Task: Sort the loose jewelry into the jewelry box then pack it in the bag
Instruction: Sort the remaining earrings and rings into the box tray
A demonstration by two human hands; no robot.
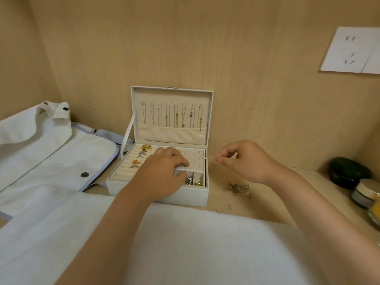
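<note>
**Tiny stuff, hard to see**

White cloth (195,243) fills the front. Your left hand (164,173) curls down onto the open jewelry box (191,197) tray, hiding whatever's under its fingertips, so I can't tell if it grips anything. Your right hand (242,161) pinches thumb to finger beside the box, contents too tiny to see. Loose jewelry (237,187) lies under that wrist. The bag (51,157) lies left, cut off.

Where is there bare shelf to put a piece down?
Bare shelf between the loose pile, the towel and the right forearm; another strip between forearm and dark object. Crowded left of the box: the bag lies close.
</note>
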